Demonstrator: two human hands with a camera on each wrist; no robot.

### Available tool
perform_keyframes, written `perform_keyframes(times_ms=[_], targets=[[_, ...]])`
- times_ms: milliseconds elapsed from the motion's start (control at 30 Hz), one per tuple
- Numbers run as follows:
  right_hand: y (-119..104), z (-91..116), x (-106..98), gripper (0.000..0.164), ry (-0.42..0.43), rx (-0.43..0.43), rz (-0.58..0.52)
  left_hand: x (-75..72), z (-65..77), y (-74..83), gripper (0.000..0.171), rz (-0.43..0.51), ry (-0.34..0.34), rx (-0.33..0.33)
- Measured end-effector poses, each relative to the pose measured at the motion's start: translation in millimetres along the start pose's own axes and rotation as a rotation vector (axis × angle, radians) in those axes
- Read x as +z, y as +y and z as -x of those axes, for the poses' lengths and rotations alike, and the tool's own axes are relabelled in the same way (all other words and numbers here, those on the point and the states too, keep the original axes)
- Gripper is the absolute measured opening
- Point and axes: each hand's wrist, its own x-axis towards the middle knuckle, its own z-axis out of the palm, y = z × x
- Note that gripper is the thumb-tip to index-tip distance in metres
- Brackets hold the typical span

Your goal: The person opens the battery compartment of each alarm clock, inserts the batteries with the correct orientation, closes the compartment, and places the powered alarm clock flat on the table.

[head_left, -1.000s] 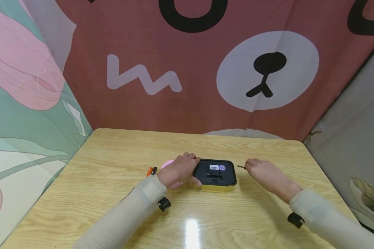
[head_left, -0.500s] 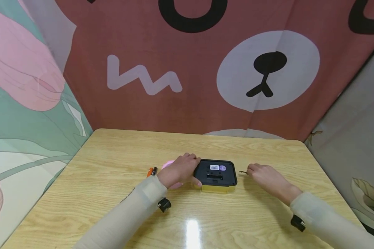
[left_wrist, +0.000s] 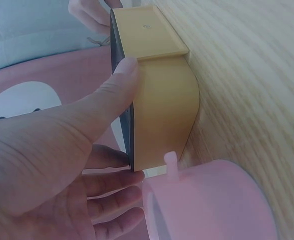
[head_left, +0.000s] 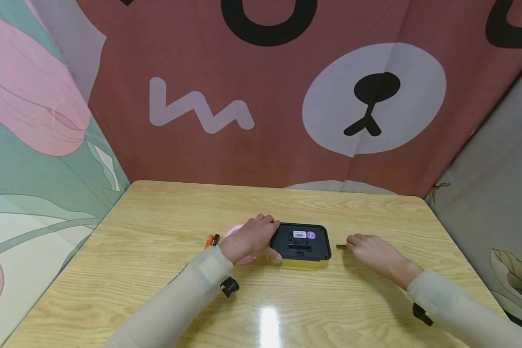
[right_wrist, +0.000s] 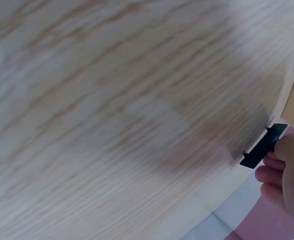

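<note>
A yellow box-shaped device (head_left: 304,264) lies with its black underside (head_left: 282,244) facing up, bearing a white label, a round purple sticker and a slot like a battery bay. My left hand (head_left: 252,237) grips its left end, thumb along the yellow side (left_wrist: 162,110) and fingers at the black edge. To the right of the device, my right hand (head_left: 371,249) pinches a small black battery cover (right_wrist: 263,146) with little tabs along one edge, held over the table. A pink rounded object (left_wrist: 212,205) stands close beside my left fingers, mostly hidden by that hand in the head view.
Left of my left hand lie an orange cylinder (head_left: 209,240) and a black one (head_left: 215,239), side by side. The wooden table (head_left: 165,208) ends at a printed cloth (head_left: 191,154) behind it, with more cloth at both sides.
My right hand has moved a little right and toward me with the battery cover, whose visible angle has shifted. The left hand and the device stay where they were.
</note>
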Motion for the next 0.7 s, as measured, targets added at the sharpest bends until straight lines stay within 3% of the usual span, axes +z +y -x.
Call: perform_keyframes(times_ms=[367,700], targets=[[-3.2,4.5,4.0,0.022,0.001,-0.051,0.027,1.6,-1.5,-1.1,0.099,-0.012,0.002,0.001],[-7.4,2.2,-1.2,0.017,-0.076,0.026,-0.045,1.2,-0.9,-0.8,0.098,0.002,-0.003,-0.003]])
